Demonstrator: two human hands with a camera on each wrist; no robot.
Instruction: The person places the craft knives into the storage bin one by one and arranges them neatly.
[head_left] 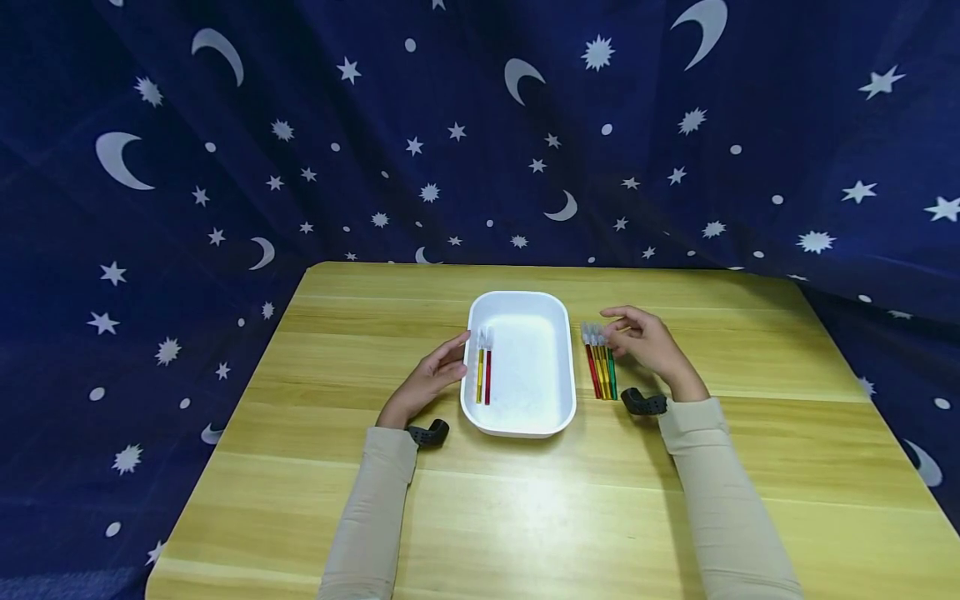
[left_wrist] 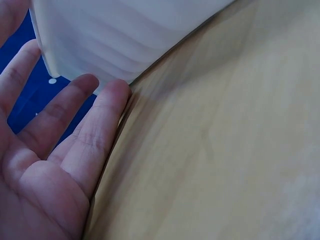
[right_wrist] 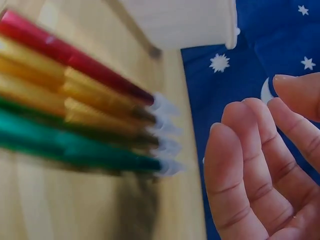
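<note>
A white tray [head_left: 567, 358] sits mid-table with a yellow pen [head_left: 479, 377] and a red pen [head_left: 487, 377] lying along its left side. My left hand [head_left: 433, 375] rests against the tray's left wall [left_wrist: 115, 35], fingers [left_wrist: 95, 135] straight and holding nothing. Right of the tray lies a row of several pens [head_left: 602, 367], red, yellow and green with clear caps [right_wrist: 165, 135]. My right hand [head_left: 648, 343] hovers just right of the caps, fingers [right_wrist: 240, 180] loosely bent, not touching any pen.
The wooden table [head_left: 525, 500] is backed and flanked by a dark blue cloth [head_left: 480, 133] with stars and moons. A black wrist mount [head_left: 643, 403] sits near each cuff.
</note>
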